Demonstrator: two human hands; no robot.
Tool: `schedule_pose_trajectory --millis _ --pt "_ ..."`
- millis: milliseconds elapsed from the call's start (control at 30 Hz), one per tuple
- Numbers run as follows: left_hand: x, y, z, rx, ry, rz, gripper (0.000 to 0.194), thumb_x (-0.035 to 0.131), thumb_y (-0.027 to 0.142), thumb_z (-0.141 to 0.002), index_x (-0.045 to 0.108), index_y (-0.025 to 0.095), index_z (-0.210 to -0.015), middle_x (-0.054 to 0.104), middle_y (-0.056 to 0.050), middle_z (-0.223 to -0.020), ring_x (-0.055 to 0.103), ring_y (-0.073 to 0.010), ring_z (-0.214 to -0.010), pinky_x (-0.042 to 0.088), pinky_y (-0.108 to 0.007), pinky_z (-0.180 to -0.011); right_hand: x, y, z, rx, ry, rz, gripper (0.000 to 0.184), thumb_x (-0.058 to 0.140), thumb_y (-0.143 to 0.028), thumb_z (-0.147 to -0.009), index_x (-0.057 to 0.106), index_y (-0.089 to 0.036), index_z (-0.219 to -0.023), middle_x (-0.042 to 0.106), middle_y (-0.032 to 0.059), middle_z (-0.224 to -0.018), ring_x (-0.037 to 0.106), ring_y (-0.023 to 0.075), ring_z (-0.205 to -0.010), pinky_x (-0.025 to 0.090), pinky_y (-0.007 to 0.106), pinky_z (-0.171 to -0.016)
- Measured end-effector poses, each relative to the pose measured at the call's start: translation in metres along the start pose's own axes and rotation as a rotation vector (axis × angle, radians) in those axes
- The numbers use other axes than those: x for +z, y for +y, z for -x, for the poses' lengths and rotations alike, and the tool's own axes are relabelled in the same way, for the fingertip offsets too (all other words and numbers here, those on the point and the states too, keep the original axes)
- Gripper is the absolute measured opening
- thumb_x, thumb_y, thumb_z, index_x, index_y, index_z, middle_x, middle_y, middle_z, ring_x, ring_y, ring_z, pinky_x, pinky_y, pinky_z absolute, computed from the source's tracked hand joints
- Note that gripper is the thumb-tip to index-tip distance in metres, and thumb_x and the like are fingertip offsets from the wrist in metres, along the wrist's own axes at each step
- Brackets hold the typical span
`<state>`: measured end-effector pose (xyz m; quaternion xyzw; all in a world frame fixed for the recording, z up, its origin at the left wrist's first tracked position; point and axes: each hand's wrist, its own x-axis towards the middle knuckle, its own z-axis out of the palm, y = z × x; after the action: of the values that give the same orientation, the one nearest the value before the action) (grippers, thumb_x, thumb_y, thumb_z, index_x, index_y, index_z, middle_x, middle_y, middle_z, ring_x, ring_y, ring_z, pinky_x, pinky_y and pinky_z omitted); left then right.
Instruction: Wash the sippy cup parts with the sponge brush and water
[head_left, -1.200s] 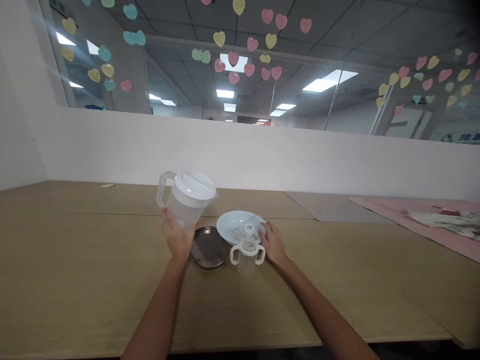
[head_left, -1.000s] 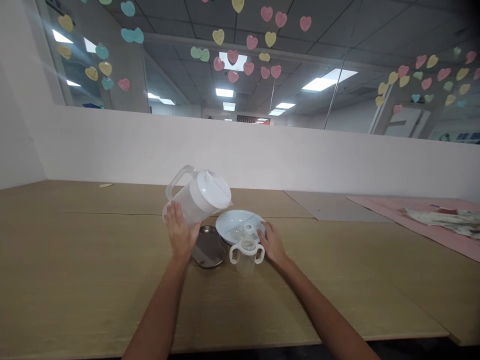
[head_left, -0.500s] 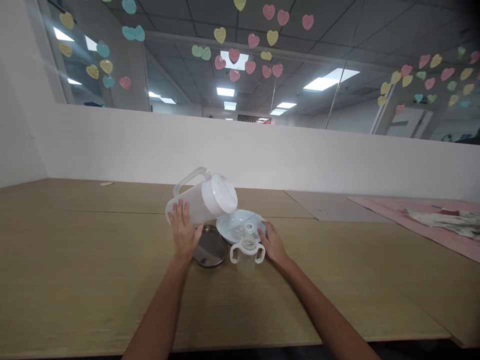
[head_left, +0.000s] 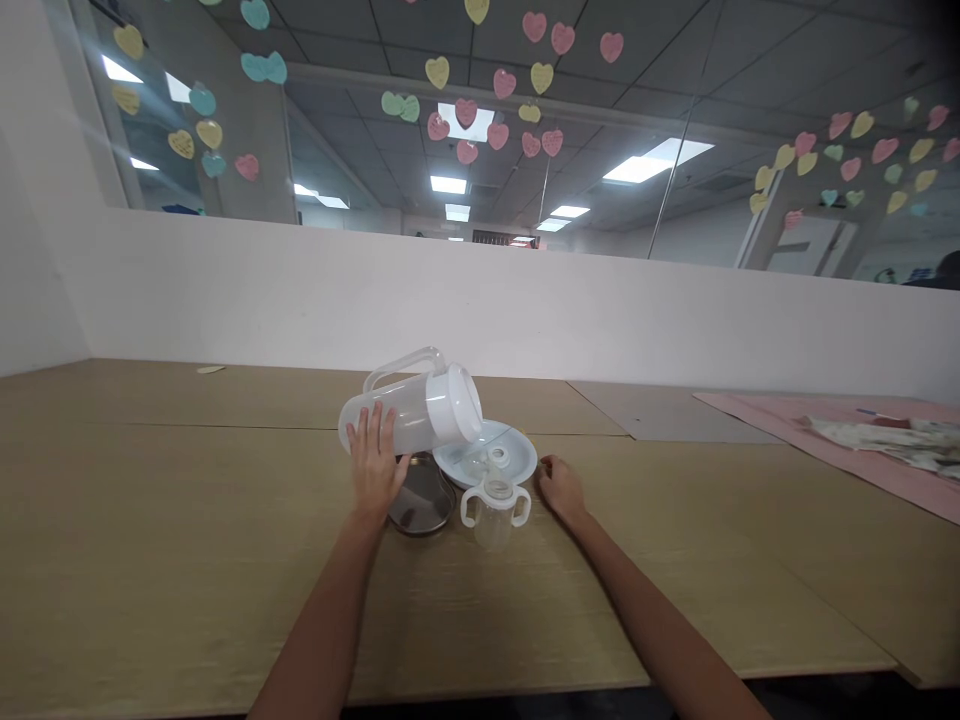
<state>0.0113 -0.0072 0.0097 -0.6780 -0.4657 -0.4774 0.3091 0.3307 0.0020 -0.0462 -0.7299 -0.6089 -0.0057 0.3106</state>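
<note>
My left hand [head_left: 379, 462] grips the body of a clear plastic pitcher [head_left: 409, 412] with a white lid, tipped almost on its side, lid end toward the right over a white plate [head_left: 520, 458]. In front of the plate stands a clear two-handled cup [head_left: 496, 505], and a small white ring-shaped piece [head_left: 499, 457] shows just behind it. A dark metal dish [head_left: 421, 504] lies below the pitcher. On the table to the right of the cup rests my right hand [head_left: 561, 487], its fingers curled with nothing in them, apart from the plate.
The wooden table [head_left: 150, 520] runs wide to the left and toward me. A pink mat [head_left: 840, 440] with crumpled cloth or paper [head_left: 892, 436] lies at the far right. A white partition wall [head_left: 525, 310] stands behind the table.
My left hand has tilted the pitcher from upright to nearly horizontal, its lid swinging right over the plate. My right hand has let go of the plate's edge and drawn back slightly.
</note>
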Motion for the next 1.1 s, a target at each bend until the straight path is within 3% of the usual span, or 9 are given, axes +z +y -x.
schedule_pose_trajectory --millis 433,1100 --pt "-0.001 -0.001 0.000 0.012 -0.023 0.017 0.066 0.053 0.032 -0.078 0.032 0.008 -0.135 0.033 -0.021 -0.141 0.019 -0.0343 -0.135 0.015 -0.057 -0.107 -0.010 -0.012 0.007 -0.047 -0.122 0.186 0.030 0.041 -0.028 -0.086 0.056 -0.015 -0.107 0.063 0.0126 -0.101 0.054 0.0224 -0.100 0.035 0.029 -0.078" --pt "-0.001 -0.001 0.000 0.026 -0.032 0.014 0.060 0.047 0.031 -0.081 0.032 0.013 -0.136 0.033 -0.015 -0.142 0.018 -0.0305 -0.136 0.012 -0.054 -0.109 -0.006 -0.008 0.005 -0.070 -0.129 0.237 0.031 0.039 -0.028 -0.087 0.053 -0.015 -0.111 0.062 0.0131 -0.102 0.053 0.0234 -0.102 0.035 0.030 -0.078"
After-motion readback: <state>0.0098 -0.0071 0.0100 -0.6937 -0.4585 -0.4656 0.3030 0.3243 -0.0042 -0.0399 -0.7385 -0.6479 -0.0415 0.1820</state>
